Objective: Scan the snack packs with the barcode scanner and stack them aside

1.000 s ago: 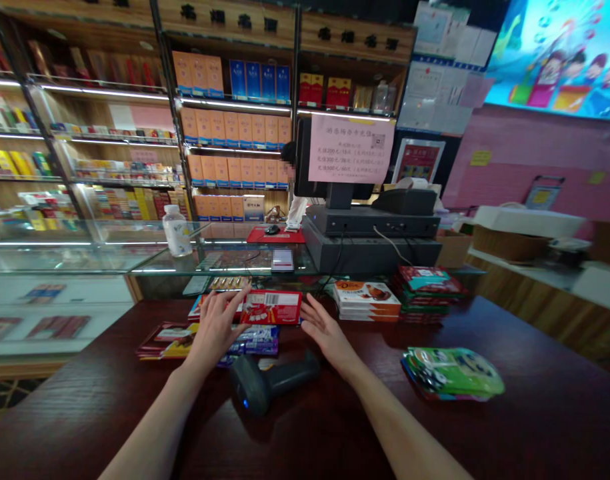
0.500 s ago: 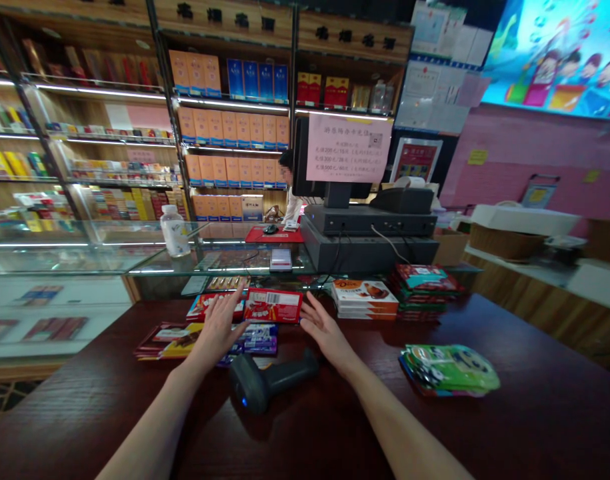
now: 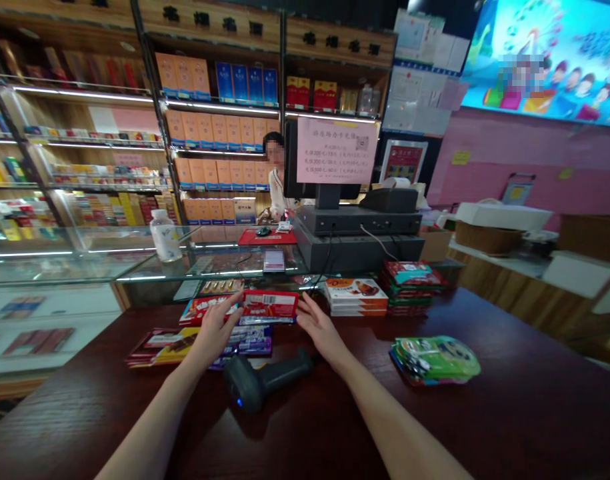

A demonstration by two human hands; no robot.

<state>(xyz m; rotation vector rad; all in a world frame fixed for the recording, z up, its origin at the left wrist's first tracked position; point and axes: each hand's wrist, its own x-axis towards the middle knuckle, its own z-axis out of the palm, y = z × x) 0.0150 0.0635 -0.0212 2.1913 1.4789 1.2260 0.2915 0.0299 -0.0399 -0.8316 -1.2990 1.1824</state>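
Note:
A red snack packet with a barcode [image 3: 271, 305] lies at the far side of the dark table. My left hand [image 3: 215, 333] is at its left end, fingers stretched out. At the right end is my right hand [image 3: 321, 330], with its fingers straight and slightly apart. Whether the fingertips press on the packet I cannot tell. Partly behind my left hand is another red packet [image 3: 197, 309]. Purple-wrapped bars [image 3: 255, 340] lie just in front of the red one, and yellow and brown chocolate packs [image 3: 172, 345] lie left of them. A black barcode scanner [image 3: 265, 383] rests between my forearms.
White and orange chocolate boxes [image 3: 355, 298] and a stack of red and green packs [image 3: 415, 287] stand at the back right. Green panda packs [image 3: 435, 360] lie right. Behind is a glass counter with a bottle [image 3: 165, 237], a monitor [image 3: 291, 160] and a person [image 3: 275, 180].
The view has swung slightly to the right. My hands stay at the two ends of the red packet, and the fingers look a little closer to it. More of the person behind the monitor shows.

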